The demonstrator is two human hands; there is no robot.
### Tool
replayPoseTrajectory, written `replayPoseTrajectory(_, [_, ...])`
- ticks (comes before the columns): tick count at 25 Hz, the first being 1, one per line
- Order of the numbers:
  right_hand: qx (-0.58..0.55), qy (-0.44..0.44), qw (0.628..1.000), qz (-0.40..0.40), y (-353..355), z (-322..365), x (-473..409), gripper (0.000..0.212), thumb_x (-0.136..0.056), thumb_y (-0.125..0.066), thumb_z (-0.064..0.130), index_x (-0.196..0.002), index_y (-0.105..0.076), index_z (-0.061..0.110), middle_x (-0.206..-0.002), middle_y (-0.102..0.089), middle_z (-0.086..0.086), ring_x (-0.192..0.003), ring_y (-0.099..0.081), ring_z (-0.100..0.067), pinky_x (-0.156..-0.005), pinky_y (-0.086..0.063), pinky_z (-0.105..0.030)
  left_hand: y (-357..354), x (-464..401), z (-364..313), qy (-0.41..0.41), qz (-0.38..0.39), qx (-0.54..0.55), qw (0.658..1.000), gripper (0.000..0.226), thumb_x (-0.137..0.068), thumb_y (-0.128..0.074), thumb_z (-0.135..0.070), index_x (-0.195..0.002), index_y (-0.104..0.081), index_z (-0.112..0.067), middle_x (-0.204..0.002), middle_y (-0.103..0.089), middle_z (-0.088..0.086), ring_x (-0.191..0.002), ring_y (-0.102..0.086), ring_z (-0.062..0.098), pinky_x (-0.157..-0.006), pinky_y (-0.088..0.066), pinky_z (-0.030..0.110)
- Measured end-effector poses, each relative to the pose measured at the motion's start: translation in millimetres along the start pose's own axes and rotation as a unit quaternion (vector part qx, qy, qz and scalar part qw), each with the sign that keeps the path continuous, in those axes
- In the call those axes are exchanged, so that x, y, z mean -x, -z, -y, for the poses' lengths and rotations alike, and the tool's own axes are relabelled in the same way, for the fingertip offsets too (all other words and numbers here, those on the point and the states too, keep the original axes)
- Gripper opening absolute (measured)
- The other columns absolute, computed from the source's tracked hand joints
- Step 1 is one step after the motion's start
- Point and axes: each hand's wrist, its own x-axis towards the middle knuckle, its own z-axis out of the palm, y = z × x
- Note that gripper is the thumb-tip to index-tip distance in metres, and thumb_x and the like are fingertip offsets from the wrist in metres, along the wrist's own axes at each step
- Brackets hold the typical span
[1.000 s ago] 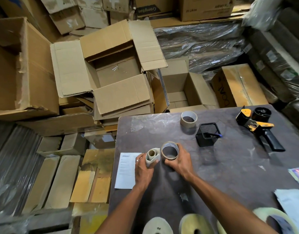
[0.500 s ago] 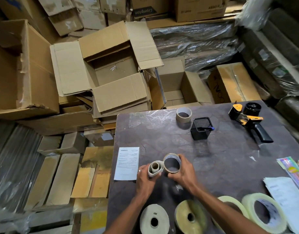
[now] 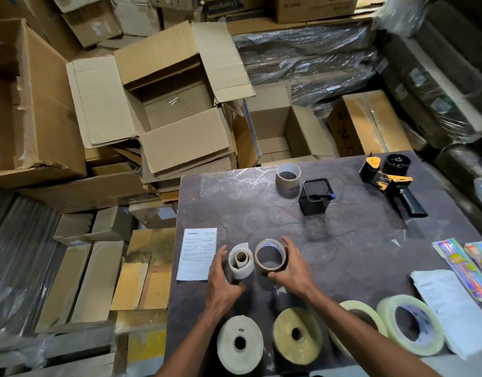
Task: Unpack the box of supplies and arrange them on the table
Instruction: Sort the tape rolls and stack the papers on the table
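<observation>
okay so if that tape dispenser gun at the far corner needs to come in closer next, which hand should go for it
Probably the right. The tape dispenser lies at the table's far right, on the same side as the right hand, which only cups the small tape roll. The left hand sits further left beside the loose paper roll and would have to cross over.

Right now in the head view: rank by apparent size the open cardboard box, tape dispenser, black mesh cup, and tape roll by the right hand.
1. open cardboard box, by far
2. tape dispenser
3. black mesh cup and tape roll by the right hand look alike; the roll is nearer the camera, so unranked.
</observation>
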Motion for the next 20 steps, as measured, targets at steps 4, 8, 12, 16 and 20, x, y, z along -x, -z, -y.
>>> replayPoseTrajectory(4, [-0.098, 0.001, 0.994, -0.040, 14.0, 1.1, -6.2, 0.080, -0.059, -0.072, 0.040, -0.135, -0.047, 0.039, -0.131, -0.057, 0.005, -0.120, -0.056, -0.012, -0.102, -0.049, -0.034, 14.2, -0.3, 3.2, 0.003, -0.033, 0.049, 0.998, 0.091, -0.054, -0.061, -0.002, -0.141, -0.048, -0.025, -0.139, -0.056, -0.010, -0.132, -0.051, 0.006, -0.108, -0.045, 0.028])
replayPoseTrajectory(8, [-0.113, 0.020, 0.990, -0.081, 31.3, 22.1, -38.3, 0.055, -0.076, -0.075, 0.022, -0.129, -0.060, 0.022, -0.124, -0.065, 0.003, -0.113, -0.061, -0.011, -0.105, -0.049, -0.039, 21.8, -7.0, -15.3, -0.024, -0.071, 0.075, 0.994, 0.075, -0.058, -0.055, -0.003, -0.130, -0.060, -0.024, -0.127, -0.066, -0.011, -0.121, -0.059, 0.003, -0.096, -0.051, 0.024])
replayPoseTrajectory(12, [-0.064, 0.042, 0.992, -0.102, 45.1, 55.7, -76.8, 0.051, -0.081, -0.072, 0.018, -0.131, -0.060, 0.016, -0.127, -0.062, -0.005, -0.114, -0.059, -0.015, -0.107, -0.047, -0.037, 26.7, -27.7, -17.5, -0.021, -0.118, 0.080, 0.990, 0.061, -0.072, -0.056, 0.013, -0.122, -0.064, -0.021, -0.116, -0.071, -0.004, -0.109, -0.067, 0.011, -0.088, -0.057, 0.025])
replayPoseTrajectory(16, [0.019, 0.040, 0.993, -0.106, 55.9, 77.4, -126.9, 0.066, -0.081, -0.070, 0.022, -0.142, -0.046, 0.010, -0.139, -0.048, -0.013, -0.126, -0.050, -0.024, -0.110, -0.037, -0.032, 33.3, -47.0, -6.0, 0.012, -0.137, 0.082, 0.987, 0.055, -0.076, -0.055, 0.022, -0.107, -0.069, -0.022, -0.096, -0.076, -0.008, -0.092, -0.073, 0.012, -0.078, -0.060, 0.029])
replayPoseTrajectory(20, [0.095, 0.014, 0.992, -0.081, 50.2, 75.0, -173.1, 0.077, -0.083, -0.067, 0.028, -0.150, -0.031, 0.014, -0.159, -0.022, -0.015, -0.147, -0.024, -0.035, -0.121, -0.025, -0.047, 31.8, -64.6, 3.4, 0.041, -0.113, 0.082, 0.989, 0.049, -0.075, -0.057, 0.023, -0.100, -0.071, -0.017, -0.090, -0.078, -0.005, -0.089, -0.074, 0.015, -0.080, -0.061, 0.039])
